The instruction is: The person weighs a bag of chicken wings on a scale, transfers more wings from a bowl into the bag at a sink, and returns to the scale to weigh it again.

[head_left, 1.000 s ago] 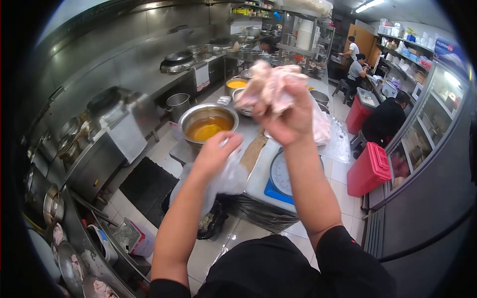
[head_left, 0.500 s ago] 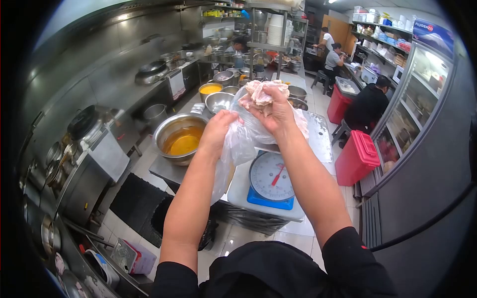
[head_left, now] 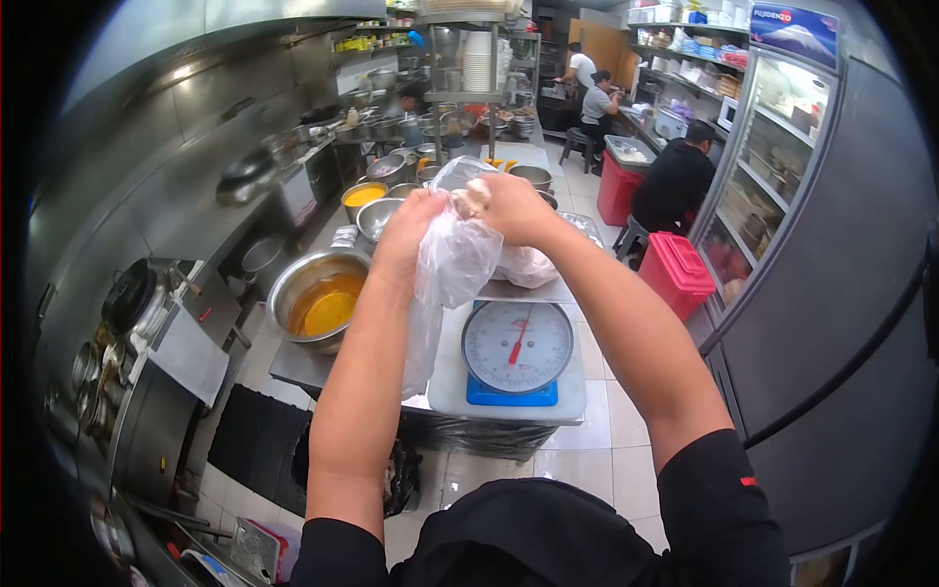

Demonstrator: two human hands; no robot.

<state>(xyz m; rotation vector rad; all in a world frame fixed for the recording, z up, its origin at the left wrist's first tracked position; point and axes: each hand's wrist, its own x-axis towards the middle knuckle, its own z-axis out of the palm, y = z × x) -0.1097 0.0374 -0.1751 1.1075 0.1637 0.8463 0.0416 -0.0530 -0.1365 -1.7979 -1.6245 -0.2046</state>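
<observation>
Gripping a clear plastic bag (head_left: 452, 262) in a closed left hand (head_left: 409, 233), a kitchen worker is holding a lump of raw meat (head_left: 471, 200) in the right hand (head_left: 516, 209), with the two hands nearly meeting at the bag's mouth. The meat is showing pale cream with a pinkish tinge, its surface lumpy and uneven, and it is sitting at the opening, at eleven o'clock from the dial of a blue-based scale (head_left: 516, 347). The bag is hanging thin, cloudy and wrinkled, its lower end narrowing beside the left forearm. Most of the meat is hiding behind the right hand and the plastic, so its full shape is staying out of sight; the right fingers are curling around it, their tips largely concealed. The far side of the bag's rim is blending into the steel cookware at twelve o'clock. Behind the dial, the hands and right forearm are partly masking a plastic-wrapped pale pink mass (head_left: 528, 266). A metal bowl of amber liquid (head_left: 326, 305) is standing between nine and ten o'clock from the dial, the left forearm passing close to its rim.
</observation>
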